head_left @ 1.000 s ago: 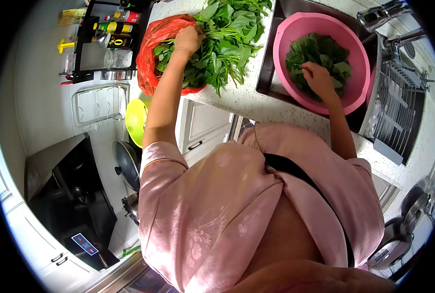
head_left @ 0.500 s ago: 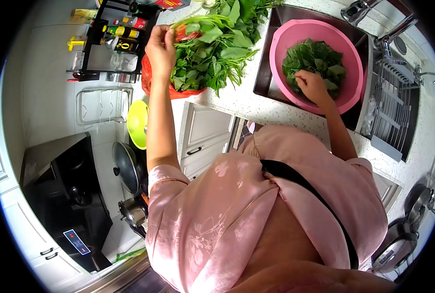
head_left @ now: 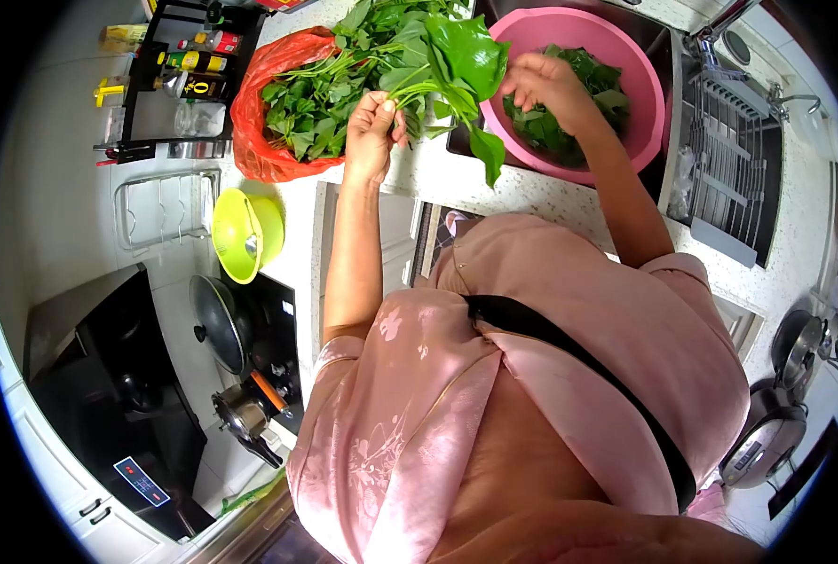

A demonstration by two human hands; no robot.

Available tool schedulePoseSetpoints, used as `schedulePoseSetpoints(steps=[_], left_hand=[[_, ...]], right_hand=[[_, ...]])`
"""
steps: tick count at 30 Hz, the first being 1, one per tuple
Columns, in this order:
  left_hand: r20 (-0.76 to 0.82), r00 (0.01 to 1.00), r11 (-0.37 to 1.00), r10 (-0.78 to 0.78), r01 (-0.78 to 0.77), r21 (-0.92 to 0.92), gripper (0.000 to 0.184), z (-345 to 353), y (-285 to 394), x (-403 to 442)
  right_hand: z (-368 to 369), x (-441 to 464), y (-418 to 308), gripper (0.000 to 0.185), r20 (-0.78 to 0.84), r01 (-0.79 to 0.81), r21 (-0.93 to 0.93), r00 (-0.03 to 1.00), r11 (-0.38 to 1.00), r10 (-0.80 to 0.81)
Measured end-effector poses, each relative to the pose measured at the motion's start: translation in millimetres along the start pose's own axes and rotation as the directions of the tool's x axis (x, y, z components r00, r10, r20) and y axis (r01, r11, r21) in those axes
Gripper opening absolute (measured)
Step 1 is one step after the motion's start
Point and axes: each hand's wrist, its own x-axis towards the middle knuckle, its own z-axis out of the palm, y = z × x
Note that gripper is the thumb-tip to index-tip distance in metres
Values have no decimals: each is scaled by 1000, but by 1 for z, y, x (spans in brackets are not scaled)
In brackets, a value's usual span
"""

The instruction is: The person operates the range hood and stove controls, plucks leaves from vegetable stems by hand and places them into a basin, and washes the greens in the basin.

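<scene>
Some countertop (head_left: 438,172) separates the left hand (head_left: 375,136), holding greens (head_left: 463,61), from the basin's rim (head_left: 655,89).

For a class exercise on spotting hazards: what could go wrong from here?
The left hand pinches the sprig by its stems, so leaves might snap off and drop onto the counter. The heaped greens reach past the red bag, so a knock could scatter them.
</scene>
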Motion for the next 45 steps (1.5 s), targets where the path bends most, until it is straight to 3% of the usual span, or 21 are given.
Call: schedulePoseSetpoints(steps=[2, 4, 5, 7, 8, 10, 12, 14, 16, 18, 21, 28, 30, 32, 35, 37, 38, 40, 42, 44, 45], left_hand=[[7, 999, 993, 31, -32, 111, 5, -2, -4, -4], [10, 999, 985, 43, -44, 164, 5, -3, -7, -6], [-10, 997, 955, 81, -75, 285, 4, -3, -8, -6], [-15, 988, 874, 154, -129, 469, 6, -6, -11, -5], [-19, 989, 875, 149, -123, 468, 6, -7, -14, -5], [12, 965, 730, 260, -205, 652, 6, -8, -17, -2], [15, 961, 701, 275, -211, 681, 6, -6, -19, -2], [-1, 957, 629, 291, -190, 754, 6, -1, -17, -3], [3, 954, 598, 301, -191, 778, 6, -1, -18, -2], [1, 949, 567, 314, -189, 802, 6, 2, -16, -3], [1, 939, 515, 343, -189, 836, 7, 10, -9, -6], [45, 935, 359, 351, -179, 916, 20, 16, 9, -7], [96, 947, 218, 307, -169, 961, 22, 17, 12, -8], [86, 957, 214, 276, -148, 966, 23, 21, 12, -8], [137, 945, 153, 298, -189, 970, 21, 21, 5, -7], [120, 936, 161, 332, -182, 970, 20, 21, 5, -5], [101, 925, 169, 367, -173, 970, 20, 22, 5, -6], [64, 929, 173, 364, -135, 976, 20, 23, 9, -7], [29, 933, 177, 360, -99, 979, 20, 22, 10, -6], [-31, 932, 237, 360, -59, 970, 21, 21, 8, -4], [-27, 933, 237, 359, -63, 970, 21, 21, 8, -3]], right_hand=[[-7, -2, -20, 21, -44, 10, 21, 999, 1000, -9], [-17, 1, -35, 20, -126, 173, 61, 978, 983, -164], [-17, 0, -44, 20, -126, 169, 61, 979, 984, -160], [-10, -2, -60, 20, -174, 366, -64, 912, 928, -372], [-5, -3, -62, 20, -173, 361, -63, 914, 931, -366], [4, -6, -67, 17, 29, 437, -424, 882, 793, -471], [16, -10, -66, 15, 80, 395, -462, 910, 794, -406], [21, -8, -45, 13, 295, 448, -773, 881, 450, -371], [22, -2, -28, 12, 261, 385, -790, 915, 477, -307], [20, 0, -21, 11, 252, 264, -730, 961, 631, -111], [19, 3, -4, 12, 341, 315, -583, 931, 749, -126], [8, 6, -5, 11, 366, 231, -495, 930, 837, -40], [7, 5, -10, 9, 364, 217, -611, 931, 761, 27], [8, 2, -11, 8, 346, 231, -653, 938, 721, 13], [6, 4, 3, 6, 264, 292, -718, 954, 631, -141], [-3, 11, 14, 6, -62, 140, -557, 976, 819, -209], [-9, 10, 17, 6, -60, 140, -556, 977, 819, -207], [-18, 8, 4, 11, -207, 172, -260, 951, 950, -229], [-13, -3, -17, 11, -183, 190, -341, 947, 921, -263], [4, -14, -28, 8, -13, 370, -487, 903, 791, -430], [11, -18, -20, 9, 45, 341, -644, 910, 685, -411]])
